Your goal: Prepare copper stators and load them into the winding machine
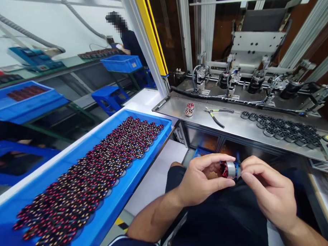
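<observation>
Through the head camera I'm seeing a wound motor stator (231,169) in a silvery ring, being held above the lap between both hands. The left hand (200,177) is closing thumb and fingers around the ring, red windings facing its palm. The right hand (271,187) is bringing its fingertips together beside the bluish end; I can't tell whether they're clamping anything.

I'm judging the part small but dense, stiff and rather slick at the metal, with delicate windings, so I'm favouring a hold on the ring's outside.

To the left, a long blue tray (21,199) is holding tightly packed stators (101,164). Ahead, a metal worktop (234,126) is carrying two loose stators (188,112), pliers (210,111) lying spread, and rows of black cage-like parts (285,127). A multi-station machine (258,44) is standing behind. Farther off, past a yellow-striped post (151,33), a co-worker (134,45) in dark clothing is occupying another bench.
</observation>
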The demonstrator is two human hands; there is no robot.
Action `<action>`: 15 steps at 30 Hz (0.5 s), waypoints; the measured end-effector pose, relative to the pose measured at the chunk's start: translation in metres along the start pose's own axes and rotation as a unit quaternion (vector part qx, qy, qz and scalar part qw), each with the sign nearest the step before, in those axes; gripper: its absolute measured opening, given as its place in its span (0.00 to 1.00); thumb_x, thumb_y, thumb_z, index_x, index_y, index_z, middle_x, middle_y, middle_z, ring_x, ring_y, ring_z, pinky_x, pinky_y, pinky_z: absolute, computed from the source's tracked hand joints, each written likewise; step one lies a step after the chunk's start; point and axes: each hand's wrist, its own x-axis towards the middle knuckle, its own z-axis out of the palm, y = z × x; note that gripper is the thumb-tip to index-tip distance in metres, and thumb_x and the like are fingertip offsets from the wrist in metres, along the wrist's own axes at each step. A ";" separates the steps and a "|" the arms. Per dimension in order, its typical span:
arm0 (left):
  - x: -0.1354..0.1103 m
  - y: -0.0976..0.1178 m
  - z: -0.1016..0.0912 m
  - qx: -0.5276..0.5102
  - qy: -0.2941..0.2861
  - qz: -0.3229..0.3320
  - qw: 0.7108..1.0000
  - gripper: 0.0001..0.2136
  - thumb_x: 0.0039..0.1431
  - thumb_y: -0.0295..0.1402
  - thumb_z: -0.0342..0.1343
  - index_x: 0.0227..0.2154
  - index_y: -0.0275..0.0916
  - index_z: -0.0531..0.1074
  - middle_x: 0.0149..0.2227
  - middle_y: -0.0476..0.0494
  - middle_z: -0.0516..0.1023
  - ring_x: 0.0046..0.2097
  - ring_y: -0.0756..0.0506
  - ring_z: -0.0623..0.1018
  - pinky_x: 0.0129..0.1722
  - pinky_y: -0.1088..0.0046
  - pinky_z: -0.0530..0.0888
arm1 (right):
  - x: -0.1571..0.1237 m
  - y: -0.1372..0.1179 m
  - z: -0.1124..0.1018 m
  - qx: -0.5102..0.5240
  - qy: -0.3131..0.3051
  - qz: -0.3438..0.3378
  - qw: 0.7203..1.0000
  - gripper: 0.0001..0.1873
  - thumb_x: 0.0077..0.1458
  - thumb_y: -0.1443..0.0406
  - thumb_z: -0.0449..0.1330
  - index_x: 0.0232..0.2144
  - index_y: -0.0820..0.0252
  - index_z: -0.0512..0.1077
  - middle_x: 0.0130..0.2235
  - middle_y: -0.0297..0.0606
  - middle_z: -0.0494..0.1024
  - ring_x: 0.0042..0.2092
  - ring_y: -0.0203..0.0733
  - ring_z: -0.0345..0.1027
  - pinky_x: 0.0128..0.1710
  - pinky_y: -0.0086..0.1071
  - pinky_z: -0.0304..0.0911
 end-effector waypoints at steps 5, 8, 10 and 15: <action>-0.001 -0.005 0.003 -0.022 -0.003 0.048 0.999 0.20 0.49 0.26 0.70 0.47 0.39 0.78 0.49 0.37 0.82 0.50 0.43 0.82 0.52 0.70 0.78 | -0.001 -0.002 -0.001 0.008 -0.013 0.049 0.999 0.10 0.64 0.68 0.59 0.28 0.57 0.70 0.30 0.34 0.72 0.32 0.36 0.67 0.31 0.28 0.64; -0.001 -0.001 0.001 0.066 0.007 0.120 0.991 0.19 0.50 0.24 0.69 0.47 0.39 0.78 0.48 0.37 0.83 0.49 0.42 0.82 0.52 0.69 0.78 | -0.002 0.000 -0.011 -0.019 -0.039 0.057 0.997 0.10 0.64 0.67 0.58 0.28 0.57 0.70 0.29 0.34 0.73 0.32 0.36 0.68 0.32 0.29 0.65; 0.000 0.004 -0.001 0.163 0.005 0.168 0.972 0.19 0.50 0.24 0.68 0.46 0.37 0.77 0.47 0.36 0.83 0.49 0.41 0.83 0.51 0.67 0.79 | -0.002 0.002 -0.021 -0.064 -0.064 0.043 0.995 0.09 0.64 0.68 0.58 0.30 0.57 0.71 0.30 0.34 0.74 0.32 0.37 0.70 0.32 0.29 0.66; -0.001 0.015 -0.004 0.372 -0.031 0.261 0.890 0.22 0.53 0.22 0.62 0.51 0.38 0.73 0.46 0.36 0.84 0.47 0.41 0.84 0.50 0.68 0.79 | 0.007 -0.005 -0.033 -0.232 -0.062 -0.175 0.955 0.18 0.55 0.64 0.69 0.48 0.58 0.73 0.40 0.43 0.78 0.41 0.46 0.74 0.40 0.38 0.71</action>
